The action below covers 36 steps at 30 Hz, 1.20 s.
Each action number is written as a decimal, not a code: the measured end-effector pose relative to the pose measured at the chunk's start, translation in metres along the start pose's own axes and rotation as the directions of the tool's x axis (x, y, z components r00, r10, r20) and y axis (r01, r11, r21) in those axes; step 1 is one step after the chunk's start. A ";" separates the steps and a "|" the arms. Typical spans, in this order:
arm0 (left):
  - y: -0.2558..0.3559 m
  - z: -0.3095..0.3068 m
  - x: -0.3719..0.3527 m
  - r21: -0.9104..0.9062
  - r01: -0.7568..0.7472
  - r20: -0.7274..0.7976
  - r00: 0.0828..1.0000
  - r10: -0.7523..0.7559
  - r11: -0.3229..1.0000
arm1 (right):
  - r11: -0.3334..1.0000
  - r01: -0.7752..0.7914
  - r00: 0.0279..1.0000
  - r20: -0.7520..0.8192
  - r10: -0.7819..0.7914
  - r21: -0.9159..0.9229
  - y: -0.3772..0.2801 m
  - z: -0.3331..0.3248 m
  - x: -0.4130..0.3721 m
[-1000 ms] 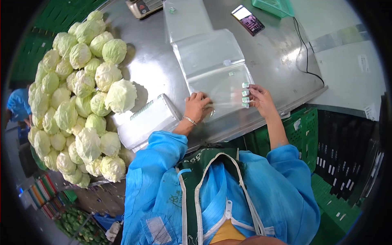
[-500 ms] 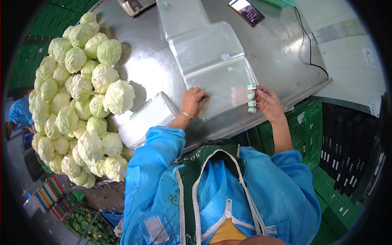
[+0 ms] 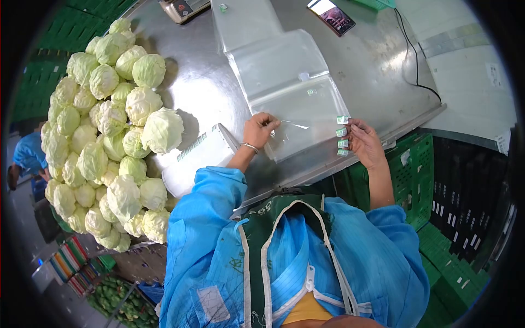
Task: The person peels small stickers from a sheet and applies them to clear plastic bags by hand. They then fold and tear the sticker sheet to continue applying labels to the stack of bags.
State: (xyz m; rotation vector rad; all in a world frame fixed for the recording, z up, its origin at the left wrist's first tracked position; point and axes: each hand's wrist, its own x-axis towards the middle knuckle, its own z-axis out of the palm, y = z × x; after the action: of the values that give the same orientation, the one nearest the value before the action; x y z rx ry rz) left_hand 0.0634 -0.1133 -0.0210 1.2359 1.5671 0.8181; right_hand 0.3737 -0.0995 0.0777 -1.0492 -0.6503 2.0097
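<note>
Left hand (image 3: pixel 260 130) pinching the top clear bag (image 3: pixel 309 106) at its near-left edge, right hand (image 3: pixel 365 145) loosely spread just right of it, labels (image 3: pixel 342 136) on fingertips.

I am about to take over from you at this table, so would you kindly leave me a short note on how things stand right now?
Left hand: pinches the near left corner of the top clear bag, raised slightly off the stack.
Right hand: open at the bag's right edge, four small green labels stuck on its fingertips.
Cabbages: piled loose on the left of the steel table; a white box lies beside the left wrist.
Done: one bag corner lifted. Left: no cabbage is bagged; all four labels sit on the fingers.
</note>
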 end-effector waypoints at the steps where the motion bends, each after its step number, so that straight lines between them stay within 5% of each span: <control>1: 0.002 -0.001 0.003 -0.062 0.013 -0.015 1.000 -0.014 0.998 | 1.000 -0.001 1.000 0.030 0.001 0.005 -0.002 0.002 -0.001; 7: 0.038 -0.031 0.059 -0.281 -0.054 -0.286 0.958 -0.030 0.958 | 0.999 -0.035 0.999 0.026 0.036 -0.031 0.001 0.012 0.021; 8: 0.041 -0.041 0.074 -0.338 -0.094 -0.389 0.920 -0.048 0.937 | 0.996 -0.055 0.998 -0.018 0.054 -0.075 0.004 0.016 0.036; 10: 0.046 -0.060 0.095 -0.462 -0.314 -0.704 0.699 -0.127 0.830 | 0.980 -0.093 0.992 -0.101 0.076 -0.179 0.011 0.017 0.062; 12: 0.061 -0.066 0.078 -0.327 -0.380 -0.797 0.604 -0.036 0.865 | 0.947 -0.127 0.982 -0.172 0.078 -0.296 0.014 0.016 0.088; 15: 0.057 -0.038 0.016 -0.059 -0.198 -0.561 0.817 0.131 0.978 | 0.829 -0.150 0.980 -0.189 0.055 -0.539 0.012 0.024 0.112; 17: 0.028 -0.011 -0.017 0.316 -0.410 -0.157 0.867 0.473 0.856 | 0.662 -0.119 0.979 -0.197 -0.044 -0.740 0.018 0.020 0.126; 19: 0.022 0.006 -0.046 0.528 -0.389 0.109 0.912 0.394 0.755 | 0.472 -0.090 0.974 -0.176 -0.140 -0.877 0.023 0.013 0.136; 21: 0.014 0.007 -0.055 0.524 -0.383 0.082 0.912 0.403 0.761 | 0.300 -0.066 0.961 -0.141 -0.236 -0.952 0.022 0.004 0.138; 25: -0.004 0.006 -0.039 0.571 -0.341 0.122 0.935 0.333 0.747 | 0.779 -0.043 0.987 -0.147 -0.063 -0.626 -0.023 0.034 0.099; 27: 0.001 0.000 -0.024 0.326 -0.243 0.063 0.970 0.236 0.914 | 0.952 0.033 0.999 -0.002 -0.035 -0.305 -0.037 0.035 0.083; 31: 0.017 -0.013 0.003 -0.131 -0.018 0.095 0.995 0.031 0.991 | 0.989 0.065 0.994 0.101 -0.052 -0.131 -0.056 0.048 0.054; 36: 0.018 -0.013 -0.002 -0.111 0.063 0.260 0.965 -0.032 0.992 | 0.986 0.044 0.997 0.064 -0.034 -0.159 -0.045 0.036 0.046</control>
State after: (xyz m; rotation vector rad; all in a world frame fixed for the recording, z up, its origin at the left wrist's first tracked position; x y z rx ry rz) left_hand 0.0577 -0.1102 0.0001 1.1638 1.3140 0.6790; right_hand 0.3440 -0.0387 0.1083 -1.0625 -0.8710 1.9881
